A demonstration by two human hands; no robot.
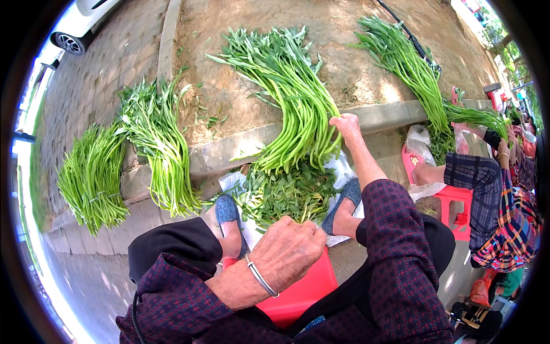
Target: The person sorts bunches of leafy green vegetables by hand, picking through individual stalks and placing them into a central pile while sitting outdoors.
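Nearest, above a low red plastic stool (301,289), the left hand (286,249), a silver metal bangle (260,276) on its wrist, is curled closed over the loose heap of torn green leaves and stem trimmings (286,192); what it pinches cannot be told, its fingers being hidden behind its back. The heap lies on a white plastic sheet (344,169) between two feet in blue slip-on shoes (227,209). Beyond it the right hand (345,126) is closed on the right edge of a large bundle of long green leafy stalks (292,94) that rests across a grey stone kerb (240,146); its long axis runs near to far, cut ends toward the person, leafy tips fanning away. Two similar green bundles (154,143) lie to the left on the kerb, another longer one (407,63) far right. At right sits another person in checked clothes (492,200) on a second red stool (455,198). A white car (80,23) stands far left
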